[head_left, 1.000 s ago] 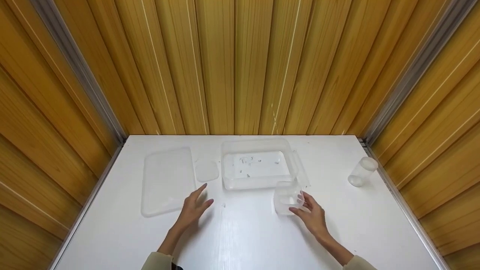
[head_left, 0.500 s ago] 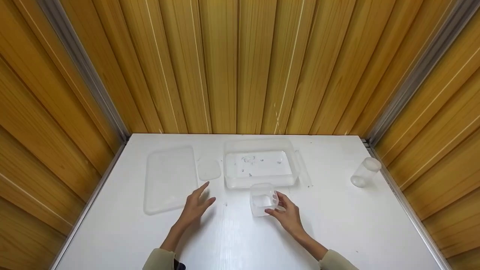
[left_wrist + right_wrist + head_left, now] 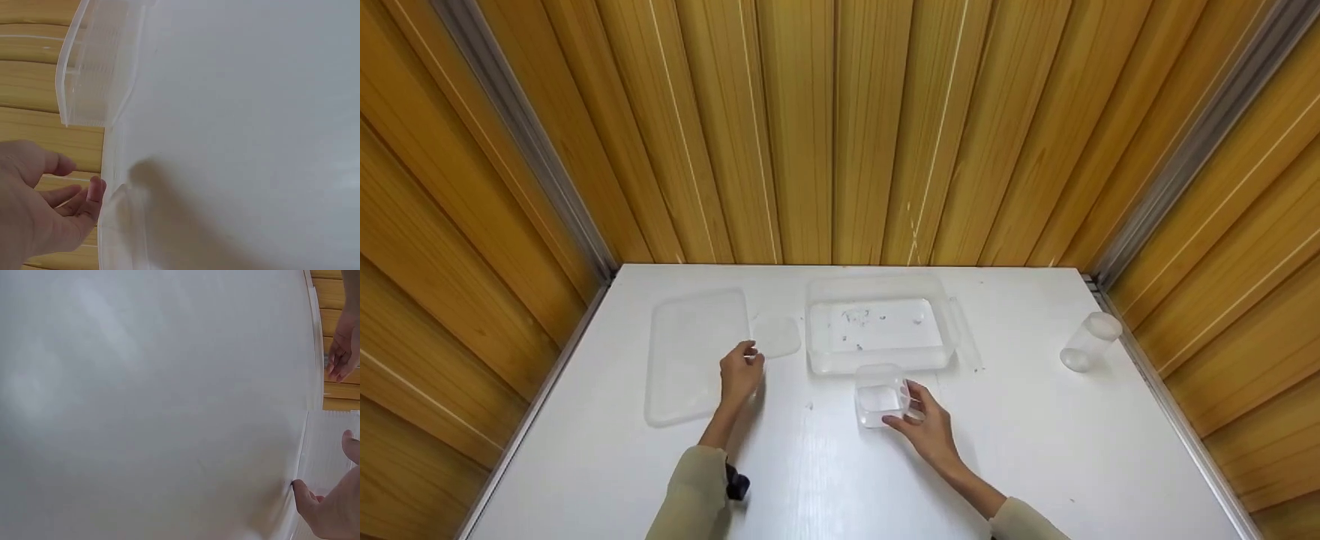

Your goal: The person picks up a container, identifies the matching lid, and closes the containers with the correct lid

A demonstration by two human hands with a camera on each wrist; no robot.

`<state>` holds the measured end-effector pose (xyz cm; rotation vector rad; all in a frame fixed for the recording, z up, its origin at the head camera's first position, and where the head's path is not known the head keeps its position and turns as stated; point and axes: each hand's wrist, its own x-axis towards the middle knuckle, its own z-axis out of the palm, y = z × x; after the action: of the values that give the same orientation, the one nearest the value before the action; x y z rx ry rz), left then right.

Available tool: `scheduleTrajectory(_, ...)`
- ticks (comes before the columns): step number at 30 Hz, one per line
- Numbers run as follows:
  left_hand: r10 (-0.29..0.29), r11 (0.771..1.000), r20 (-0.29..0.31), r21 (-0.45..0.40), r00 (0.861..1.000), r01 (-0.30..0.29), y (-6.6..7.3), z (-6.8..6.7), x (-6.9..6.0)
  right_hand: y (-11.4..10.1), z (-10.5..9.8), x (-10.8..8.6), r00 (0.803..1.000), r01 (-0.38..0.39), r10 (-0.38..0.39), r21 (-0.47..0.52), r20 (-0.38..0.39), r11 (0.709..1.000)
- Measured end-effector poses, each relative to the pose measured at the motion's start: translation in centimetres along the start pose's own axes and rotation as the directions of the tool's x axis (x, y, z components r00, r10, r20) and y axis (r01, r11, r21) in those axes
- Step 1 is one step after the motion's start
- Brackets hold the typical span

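Observation:
My right hand [image 3: 930, 431] grips the side of a small clear plastic container [image 3: 876, 418], thumb in front and fingers behind. In the right wrist view the thumb [image 3: 304, 492] lies against its ridged clear wall [image 3: 323, 447]. My left hand [image 3: 741, 375] is over the right edge of a large translucent lid [image 3: 682, 375], fingers bent loosely at the near left edge of a small translucent lid [image 3: 778, 336]. Nothing shows between thumb and fingers of the left hand [image 3: 56, 208] in its wrist view; I cannot tell whether they touch the small lid.
A large clear plastic tub [image 3: 877, 362] stands behind the small container. Beside it, on the right, lies a narrow clear strip [image 3: 966, 334]. A clear cylindrical jar [image 3: 1089, 343] is near the white table's right edge. Wood-patterned walls [image 3: 840, 135] enclose the table.
My right hand has brought the small container leftward to in front of the tub. My left hand has moved slightly forward toward the small lid, and its fingers have bent from spread.

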<state>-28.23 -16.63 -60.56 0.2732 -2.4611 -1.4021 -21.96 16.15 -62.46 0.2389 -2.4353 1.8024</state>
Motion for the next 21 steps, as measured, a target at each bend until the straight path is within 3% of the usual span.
scheduleTrajectory(3,-0.039,0.996,-0.057,0.082,0.998,0.044,0.1,0.4,1.7,0.0,0.0,0.0,1.000,-0.010,0.010,0.003,0.002,1.000)
scheduleTrajectory(8,-0.073,0.980,-0.058,0.181,0.996,0.082,0.6,0.9,3.4,0.0,0.0,0.0,1.000,0.000,0.000,-0.003,-0.001,1.000)
scheduleTrajectory(17,-0.041,0.951,-0.042,0.304,0.998,0.052,1.5,1.4,4.3,0.0,-0.1,-0.1,1.000,-0.019,0.019,-0.009,0.014,1.000)
scheduleTrajectory(21,-0.077,0.940,-0.028,0.332,0.997,0.082,1.6,1.6,4.5,-0.9,-0.1,-0.3,1.000,-0.024,0.024,-0.015,-0.003,1.000)
